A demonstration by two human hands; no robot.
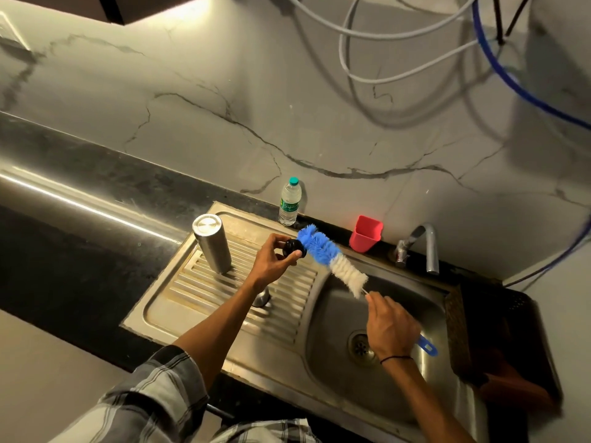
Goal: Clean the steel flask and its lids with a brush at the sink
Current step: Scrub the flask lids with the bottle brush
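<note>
The steel flask (212,247) stands upside down on the ribbed drainboard (224,292) of the sink. My left hand (271,262) holds a small black lid (293,247) above the drainboard. My right hand (391,324) grips the handle of a bottle brush (329,257) with blue and white bristles; its blue tip touches the black lid. The brush's blue handle end sticks out below my right hand over the basin. A second steel lid (263,297) lies on the drainboard, partly hidden by my left forearm.
A plastic water bottle (289,203) and a red cup (366,233) stand at the wall behind the sink. The tap (422,244) rises at the basin's (335,372) back edge. A dark rack (499,340) sits right of the basin. Hoses hang overhead.
</note>
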